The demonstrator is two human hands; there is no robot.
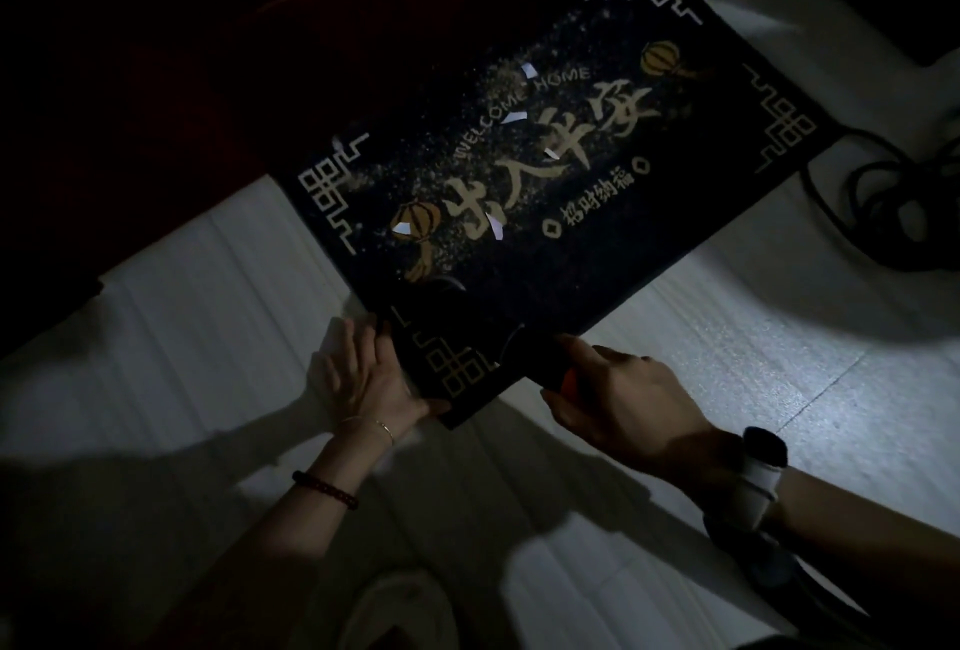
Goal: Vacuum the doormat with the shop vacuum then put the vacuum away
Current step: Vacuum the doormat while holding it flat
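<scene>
A dark doormat (623,192) with gold lettering and white corner patterns lies slantwise on the pale floor. Several white paper scraps (527,70) are scattered over its middle. My left hand (363,374) lies flat on the floor with its thumb side against the mat's near corner. My right hand (623,405) grips a black vacuum nozzle (467,322) with an orange part at the grip; the nozzle's tip rests on the mat's near edge. The scene is dim, so the nozzle's outline is hard to tell.
A coil of black cord or hose (893,202) lies on the floor to the right of the mat. A dark red door or threshold (208,78) runs along the mat's far left side. A pale shoe (400,613) shows at the bottom.
</scene>
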